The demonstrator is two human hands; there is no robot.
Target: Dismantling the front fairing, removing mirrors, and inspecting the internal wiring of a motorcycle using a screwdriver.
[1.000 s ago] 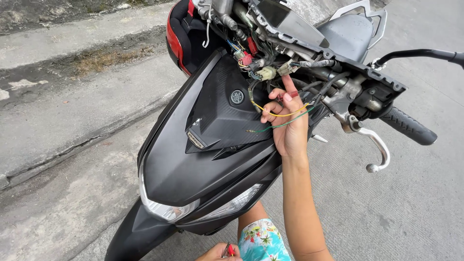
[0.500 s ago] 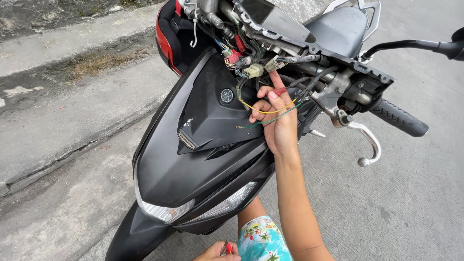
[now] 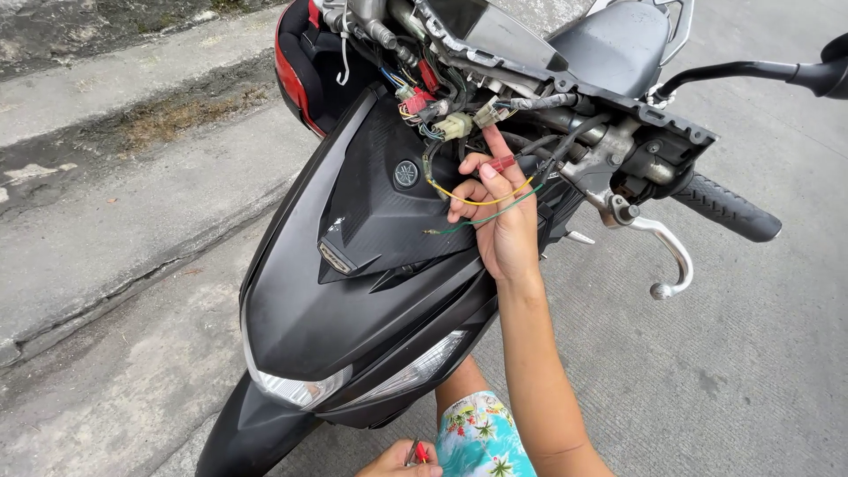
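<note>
A black scooter [image 3: 353, 300] stands in front of me with its handlebar cover off and a bundle of wires and connectors [image 3: 442, 115] exposed. My right hand [image 3: 499, 221] is raised at that bundle, pinching a yellow wire [image 3: 481, 201] and a thin green wire [image 3: 459, 225]. A small red connector [image 3: 502, 163] sits at its fingers, and its index finger points up at the pale plugs. My left hand [image 3: 397, 461] is low at the frame's bottom edge, closed on a small tool with a red grip [image 3: 417, 452]. Most of that hand is cut off.
The right handlebar grip [image 3: 729, 208] and silver brake lever [image 3: 662, 256] jut out right of my raised hand. A red helmet [image 3: 296, 66] hangs behind the front panel. A concrete kerb [image 3: 115, 221] runs along the left, concrete pavement on the right. My knee in floral shorts [image 3: 481, 437] is below.
My right hand stays on the yellow and green wires at the same spot on the scooter. The view has shifted slightly, so the scooter sits a bit further left and higher.
</note>
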